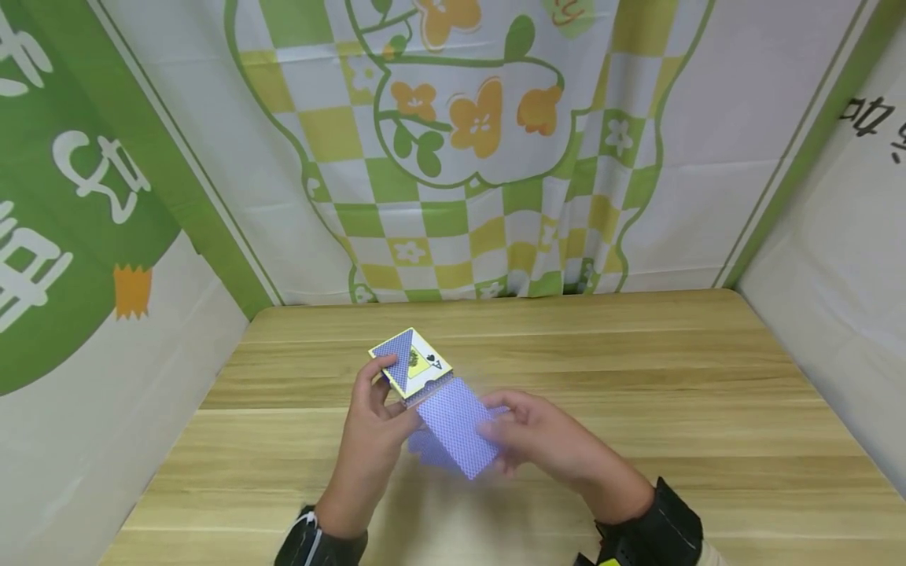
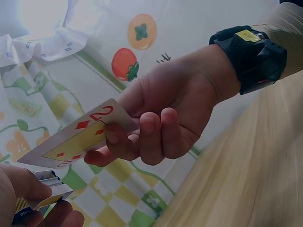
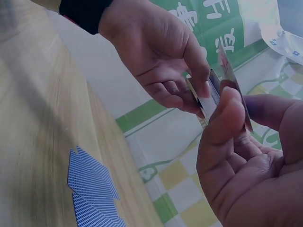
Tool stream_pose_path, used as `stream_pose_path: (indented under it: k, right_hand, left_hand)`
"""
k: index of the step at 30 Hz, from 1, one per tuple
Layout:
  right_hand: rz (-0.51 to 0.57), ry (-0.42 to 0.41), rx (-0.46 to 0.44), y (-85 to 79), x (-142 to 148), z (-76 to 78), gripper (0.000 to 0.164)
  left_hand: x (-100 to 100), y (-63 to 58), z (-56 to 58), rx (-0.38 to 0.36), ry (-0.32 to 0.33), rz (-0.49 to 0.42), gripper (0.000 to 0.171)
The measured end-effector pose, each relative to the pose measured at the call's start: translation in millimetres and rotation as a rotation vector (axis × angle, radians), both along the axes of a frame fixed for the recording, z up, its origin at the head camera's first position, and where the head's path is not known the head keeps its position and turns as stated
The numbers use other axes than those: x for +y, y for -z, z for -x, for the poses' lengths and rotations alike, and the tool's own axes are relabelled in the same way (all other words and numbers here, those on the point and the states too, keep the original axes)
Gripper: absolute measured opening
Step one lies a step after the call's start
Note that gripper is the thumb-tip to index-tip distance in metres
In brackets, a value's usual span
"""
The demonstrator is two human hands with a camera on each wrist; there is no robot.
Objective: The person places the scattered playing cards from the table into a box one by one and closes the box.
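Observation:
My left hand [image 1: 371, 432] grips a playing-card box [image 1: 425, 365] with an ace of spades on its face, fingers and thumb around its sides. The box's open end points toward my right hand [image 1: 548, 440]. Between thumb and fingers, my right hand pinches a playing card [image 1: 456, 420], blue patterned back up, just off the box's end. From below, in the left wrist view, that card [image 2: 85, 135] shows a red two of diamonds. Whether more cards lie behind it I cannot tell. Under the hands, loose blue-backed cards [image 3: 92, 189] overlap on the table.
The wooden table [image 1: 672, 369] spreads beneath both hands. A printed cloth [image 1: 453, 220] with green and yellow checks hangs along its back edge. White and green cloth walls stand at the left [image 1: 163, 346] and right [image 1: 835, 251].

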State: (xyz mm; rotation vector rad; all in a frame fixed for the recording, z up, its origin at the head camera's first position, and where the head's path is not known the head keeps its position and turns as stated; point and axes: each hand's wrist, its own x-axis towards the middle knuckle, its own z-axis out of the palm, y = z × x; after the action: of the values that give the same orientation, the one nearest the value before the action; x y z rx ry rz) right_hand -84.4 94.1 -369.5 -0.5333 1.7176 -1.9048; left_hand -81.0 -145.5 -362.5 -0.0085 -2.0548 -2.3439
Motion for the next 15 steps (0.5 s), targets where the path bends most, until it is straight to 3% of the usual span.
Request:
stream_pose_path:
  k: [15]
  right_hand:
    - [-0.052, 0.038, -0.035, -8.2, -7.8, -1.4, 0.039]
  left_hand:
    - [7.8, -0.6, -2.7, 0.046, 0.031, -0.042, 0.077]
